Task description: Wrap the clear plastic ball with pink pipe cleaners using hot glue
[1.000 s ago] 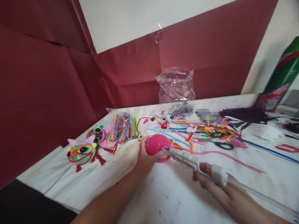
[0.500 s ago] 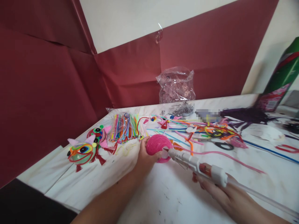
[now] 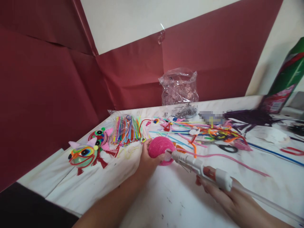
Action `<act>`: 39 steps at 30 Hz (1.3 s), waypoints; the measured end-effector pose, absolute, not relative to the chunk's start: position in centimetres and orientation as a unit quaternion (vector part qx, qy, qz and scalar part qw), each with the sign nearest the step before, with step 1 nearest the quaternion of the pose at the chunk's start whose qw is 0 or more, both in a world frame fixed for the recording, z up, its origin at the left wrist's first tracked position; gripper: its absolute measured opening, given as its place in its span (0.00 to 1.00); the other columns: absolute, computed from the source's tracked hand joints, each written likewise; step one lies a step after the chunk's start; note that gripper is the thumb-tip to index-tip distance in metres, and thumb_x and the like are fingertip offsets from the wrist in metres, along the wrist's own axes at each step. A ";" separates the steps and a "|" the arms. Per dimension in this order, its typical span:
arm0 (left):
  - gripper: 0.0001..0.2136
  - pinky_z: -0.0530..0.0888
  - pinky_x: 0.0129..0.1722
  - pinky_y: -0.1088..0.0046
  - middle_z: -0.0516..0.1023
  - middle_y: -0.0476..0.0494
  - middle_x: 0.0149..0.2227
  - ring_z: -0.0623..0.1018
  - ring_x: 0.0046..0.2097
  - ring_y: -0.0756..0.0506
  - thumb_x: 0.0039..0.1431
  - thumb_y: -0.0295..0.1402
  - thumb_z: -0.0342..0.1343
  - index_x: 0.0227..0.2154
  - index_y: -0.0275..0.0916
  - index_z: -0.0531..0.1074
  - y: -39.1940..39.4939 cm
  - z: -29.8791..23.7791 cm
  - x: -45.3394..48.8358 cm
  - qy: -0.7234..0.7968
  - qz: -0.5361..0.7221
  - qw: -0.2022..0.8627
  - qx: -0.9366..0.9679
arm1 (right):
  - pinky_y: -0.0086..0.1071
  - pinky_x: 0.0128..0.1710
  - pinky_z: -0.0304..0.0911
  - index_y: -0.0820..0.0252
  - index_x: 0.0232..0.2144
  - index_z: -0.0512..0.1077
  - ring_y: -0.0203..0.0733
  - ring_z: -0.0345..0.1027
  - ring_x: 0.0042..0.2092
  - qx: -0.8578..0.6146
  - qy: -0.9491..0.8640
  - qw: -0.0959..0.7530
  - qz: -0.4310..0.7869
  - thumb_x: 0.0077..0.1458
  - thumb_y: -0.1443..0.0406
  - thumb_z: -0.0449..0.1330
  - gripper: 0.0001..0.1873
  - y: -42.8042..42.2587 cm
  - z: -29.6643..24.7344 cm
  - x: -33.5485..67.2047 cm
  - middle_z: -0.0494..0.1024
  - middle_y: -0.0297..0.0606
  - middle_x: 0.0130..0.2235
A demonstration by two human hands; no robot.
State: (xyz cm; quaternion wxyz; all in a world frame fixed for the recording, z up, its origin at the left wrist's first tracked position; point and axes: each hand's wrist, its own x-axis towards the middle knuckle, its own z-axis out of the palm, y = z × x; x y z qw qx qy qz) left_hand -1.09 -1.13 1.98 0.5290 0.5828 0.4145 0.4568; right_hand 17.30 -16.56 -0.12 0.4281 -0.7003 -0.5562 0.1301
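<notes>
My left hand [image 3: 148,161] is closed round a pink ball [image 3: 160,148] wound from pipe cleaner, held just above the white table [image 3: 171,202]. My right hand [image 3: 228,196] grips a white glue gun [image 3: 201,167] with a clear glue stick trailing out behind it. The gun's nozzle touches the right side of the pink ball. A long pink pipe cleaner [image 3: 225,158] runs from the ball off to the right across the table.
Two finished colourful fish-like figures [image 3: 87,150] lie at the left. A bundle of coloured pipe cleaners [image 3: 127,129], loose pipe cleaners, black scissors [image 3: 225,146], a clear plastic bag [image 3: 179,87] and a green box [image 3: 288,76] lie further back. Red paper covers the wall.
Almost nothing has moved. The glue gun's nozzle stays against the pink ball, with only a slight shift of the right hand.
</notes>
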 end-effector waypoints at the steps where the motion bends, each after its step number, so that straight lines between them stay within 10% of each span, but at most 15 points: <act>1: 0.37 0.73 0.47 0.61 0.70 0.34 0.53 0.74 0.51 0.34 0.34 0.34 0.69 0.52 0.40 0.62 -1.1 1.9 -1.1 0.412 0.459 0.527 0.584 | 0.43 0.40 0.75 0.53 0.36 0.78 0.55 0.78 0.38 -0.707 -0.549 0.428 0.127 0.52 0.43 0.54 0.25 -16.5 -0.1 17.3 0.84 0.44 0.37; 30: 0.34 0.75 0.41 0.67 0.76 0.42 0.45 0.77 0.43 0.43 0.37 0.34 0.68 0.51 0.41 0.65 0.8 1.6 -1.8 0.399 0.518 0.535 0.536 | 0.40 0.36 0.71 0.53 0.31 0.76 0.51 0.76 0.35 -0.694 -0.576 0.426 0.065 0.56 0.45 0.49 0.24 -16.2 1.8 20.8 0.81 0.41 0.33; 39: 0.29 0.73 0.38 0.72 0.77 0.48 0.37 0.77 0.36 0.48 0.39 0.35 0.67 0.47 0.41 0.67 1.6 2.1 -1.8 0.366 0.548 0.576 0.483 | 0.31 0.37 0.64 0.60 0.37 0.76 0.47 0.76 0.39 -0.761 -0.605 0.204 -0.116 0.57 0.68 0.51 0.13 -14.9 3.0 32.0 0.77 0.45 0.40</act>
